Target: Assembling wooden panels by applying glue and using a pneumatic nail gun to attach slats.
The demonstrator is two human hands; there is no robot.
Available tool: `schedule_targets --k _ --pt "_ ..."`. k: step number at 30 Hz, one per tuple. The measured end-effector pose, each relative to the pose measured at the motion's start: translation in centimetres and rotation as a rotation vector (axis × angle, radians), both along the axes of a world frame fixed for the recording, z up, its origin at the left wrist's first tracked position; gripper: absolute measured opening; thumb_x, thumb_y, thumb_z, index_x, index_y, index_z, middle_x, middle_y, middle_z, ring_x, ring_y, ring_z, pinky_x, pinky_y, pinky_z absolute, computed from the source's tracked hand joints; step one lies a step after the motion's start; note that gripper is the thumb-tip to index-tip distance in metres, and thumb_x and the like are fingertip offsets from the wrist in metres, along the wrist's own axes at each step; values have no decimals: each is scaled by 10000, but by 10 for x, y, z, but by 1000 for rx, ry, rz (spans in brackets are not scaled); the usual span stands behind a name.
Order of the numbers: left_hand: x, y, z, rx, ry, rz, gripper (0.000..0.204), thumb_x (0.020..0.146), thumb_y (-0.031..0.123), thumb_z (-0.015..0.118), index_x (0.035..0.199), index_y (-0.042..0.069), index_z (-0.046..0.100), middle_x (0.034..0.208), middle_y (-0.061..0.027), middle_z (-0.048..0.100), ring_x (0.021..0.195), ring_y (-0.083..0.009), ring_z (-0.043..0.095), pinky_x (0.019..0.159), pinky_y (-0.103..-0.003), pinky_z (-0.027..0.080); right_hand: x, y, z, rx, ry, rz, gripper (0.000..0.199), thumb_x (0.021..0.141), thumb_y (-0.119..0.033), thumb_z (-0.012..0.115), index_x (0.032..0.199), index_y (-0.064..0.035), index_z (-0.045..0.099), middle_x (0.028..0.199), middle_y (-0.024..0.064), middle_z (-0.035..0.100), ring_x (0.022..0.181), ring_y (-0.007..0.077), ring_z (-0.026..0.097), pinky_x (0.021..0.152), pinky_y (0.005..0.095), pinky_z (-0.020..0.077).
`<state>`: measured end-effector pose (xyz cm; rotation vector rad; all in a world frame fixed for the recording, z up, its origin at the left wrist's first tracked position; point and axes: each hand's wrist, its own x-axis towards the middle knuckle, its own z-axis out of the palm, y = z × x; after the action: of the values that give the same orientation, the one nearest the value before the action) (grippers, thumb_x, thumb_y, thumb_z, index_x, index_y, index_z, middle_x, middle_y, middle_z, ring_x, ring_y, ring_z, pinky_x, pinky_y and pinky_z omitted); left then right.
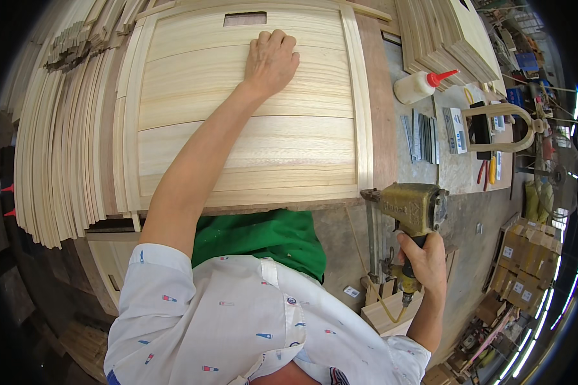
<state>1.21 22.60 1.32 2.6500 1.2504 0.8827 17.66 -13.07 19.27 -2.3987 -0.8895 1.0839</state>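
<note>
A pale wooden panel [237,151] made of joined boards lies flat on the workbench, framed by strips along its sides. Near its far edge is a rectangular cut-out [245,18]. My left hand [273,62] rests on the boards just below that cut-out with its fingers curled under; whatever they hold, if anything, is hidden. In my right hand [425,258] is a worn yellow-green pneumatic nail gun [408,204], gripped by its handle. Its nose points left, close to the panel's near right corner. A yellowish air hose [392,314] hangs from the handle's lower end.
Bundled thin wooden strips [61,147] crowd the left side. At the right stand stacked boards [449,42], a white glue bottle [424,86] with a red nozzle, nail strips [424,136], a curved wooden frame [510,128] and pliers [488,172]. Cardboard boxes [526,263] are piled beyond.
</note>
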Motion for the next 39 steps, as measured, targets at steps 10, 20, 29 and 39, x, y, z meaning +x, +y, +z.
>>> schedule_targets --k 10,20,29,39 --pt "1 2 -2 -34 -10 9 213 869 204 557 1029 78 619 1081 -69 575 1026 -282 479 917 -430 379 0 0 0 2 5 -12 224 821 -139 638 727 63 624 550 46 579 508 93 535 497 279 427" --pt "3 4 1 -65 -2 30 227 869 195 562 1060 88 621 1100 -63 569 1051 -276 471 943 -425 368 14 32 16 111 -4 -21 185 808 -137 647 789 45 624 549 36 567 500 87 521 491 272 418" --pt "-1 -2 0 -25 -68 27 200 834 175 623 1017 96 612 1047 -51 560 1006 -269 487 899 -420 393 61 195 17 366 -98 171 286 812 -220 658 834 62 614 598 65 586 499 137 585 476 282 450" --pt "1 -2 5 -93 -98 30 194 822 160 636 1006 105 605 1033 -31 551 1000 -244 470 893 -404 380 78 337 -6 383 -76 243 288 840 -242 640 910 37 621 625 69 594 494 118 565 460 248 455"
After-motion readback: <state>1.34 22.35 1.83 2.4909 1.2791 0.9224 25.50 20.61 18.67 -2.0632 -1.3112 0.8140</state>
